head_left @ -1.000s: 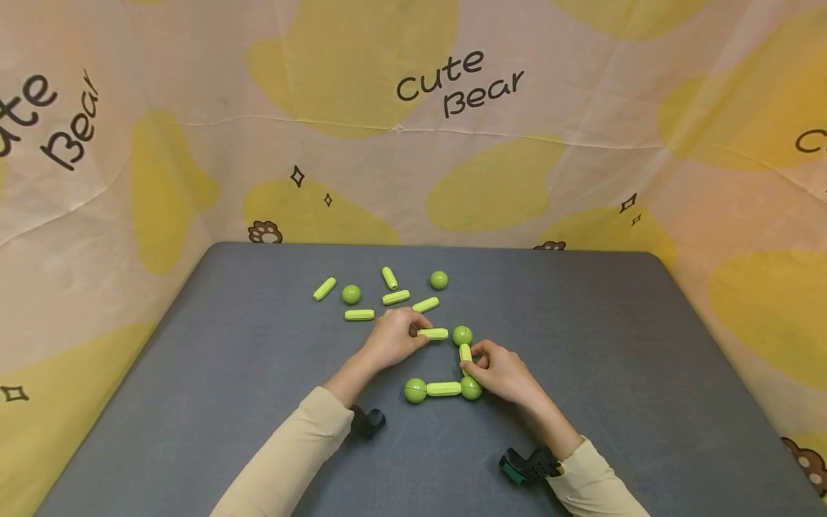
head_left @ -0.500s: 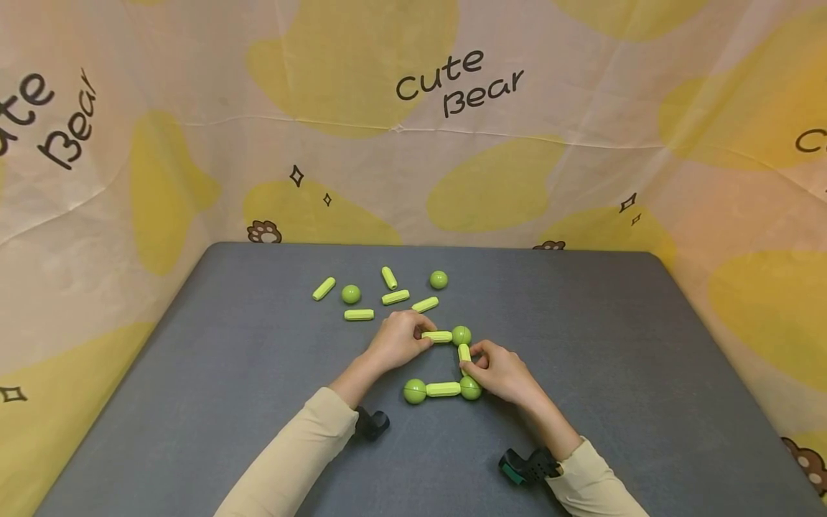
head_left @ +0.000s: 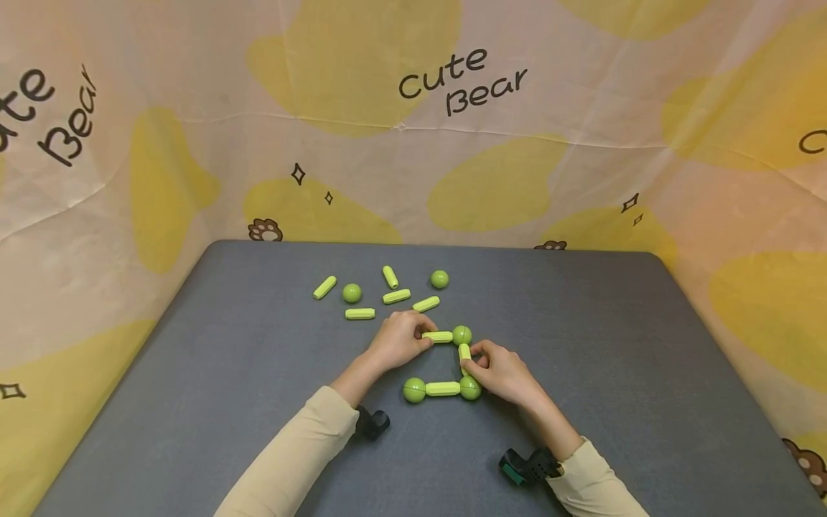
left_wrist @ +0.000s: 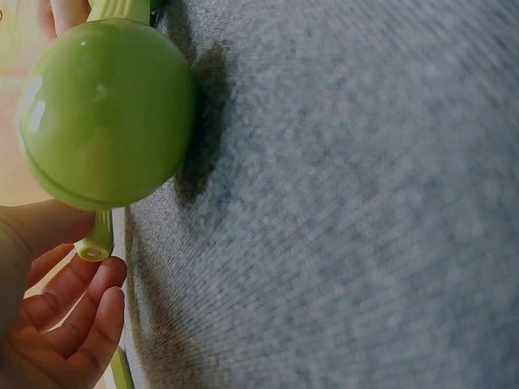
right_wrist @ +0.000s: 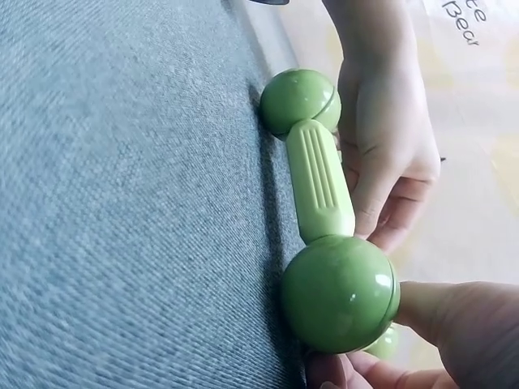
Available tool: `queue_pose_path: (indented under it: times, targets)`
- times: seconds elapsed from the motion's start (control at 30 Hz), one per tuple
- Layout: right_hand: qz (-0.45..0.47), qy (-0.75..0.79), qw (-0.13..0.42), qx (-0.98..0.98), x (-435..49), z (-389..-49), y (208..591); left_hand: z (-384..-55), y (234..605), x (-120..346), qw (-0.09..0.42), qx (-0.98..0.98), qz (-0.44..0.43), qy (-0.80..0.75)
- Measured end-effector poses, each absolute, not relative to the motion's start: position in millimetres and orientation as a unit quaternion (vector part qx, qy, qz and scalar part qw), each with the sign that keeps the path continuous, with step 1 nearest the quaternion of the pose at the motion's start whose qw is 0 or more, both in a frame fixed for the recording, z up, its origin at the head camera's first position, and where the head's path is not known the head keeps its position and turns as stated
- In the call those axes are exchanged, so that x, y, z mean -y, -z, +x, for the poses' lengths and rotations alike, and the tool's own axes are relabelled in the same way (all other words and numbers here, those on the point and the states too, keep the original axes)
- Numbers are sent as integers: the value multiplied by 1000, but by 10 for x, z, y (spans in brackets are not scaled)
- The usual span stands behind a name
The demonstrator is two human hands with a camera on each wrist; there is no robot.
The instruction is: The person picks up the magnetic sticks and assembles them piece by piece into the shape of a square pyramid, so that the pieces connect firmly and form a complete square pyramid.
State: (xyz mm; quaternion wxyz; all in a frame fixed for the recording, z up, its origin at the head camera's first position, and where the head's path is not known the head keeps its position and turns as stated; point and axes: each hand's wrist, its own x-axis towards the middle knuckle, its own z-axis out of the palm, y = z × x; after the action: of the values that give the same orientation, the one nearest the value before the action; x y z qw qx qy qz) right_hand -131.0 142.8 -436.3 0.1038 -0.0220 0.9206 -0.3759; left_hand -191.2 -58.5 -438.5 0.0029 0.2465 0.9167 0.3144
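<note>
My left hand (head_left: 397, 340) pinches a light green ribbed rod (head_left: 441, 337) between thumb and fingers. The rod's right end meets a green ball (head_left: 461, 334). My right hand (head_left: 500, 370) pinches a second rod (head_left: 464, 355), which runs from that ball toward the near corner ball (head_left: 470, 388). From the corner a third rod (head_left: 442, 389) leads left to another ball (head_left: 414, 390), so the joined pieces form three sides of a square. In the right wrist view this near rod (right_wrist: 320, 182) sits between its two balls, the left hand behind it.
Behind the hands lie several loose rods, among them one (head_left: 360, 314) at left and one (head_left: 397, 296) mid-table, plus two loose balls, left (head_left: 352, 293) and right (head_left: 439, 279). The grey table (head_left: 581, 323) meets a patterned cloth backdrop (head_left: 497, 187).
My left hand has shifted slightly right, bringing its rod from a gap away up against the far ball. The right hand has kept its place on the second rod.
</note>
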Motion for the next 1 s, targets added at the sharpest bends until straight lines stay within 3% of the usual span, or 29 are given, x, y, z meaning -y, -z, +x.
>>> queue_pose_path:
  times: [0.3, 0.6, 1.0]
  targets:
    - [-18, 371, 99, -923, -1493, -1379, 4352, -1928, 4396, 583, 7, -919, 246, -309]
    - [-60, 345, 31, -936, -1535, -1513, 4361, -1929, 4378, 585, 6, -919, 244, -310]
    - [-111, 356, 40, -927, -1460, -1647, 4357, -1926, 4376, 591, 10, -917, 250, -310]
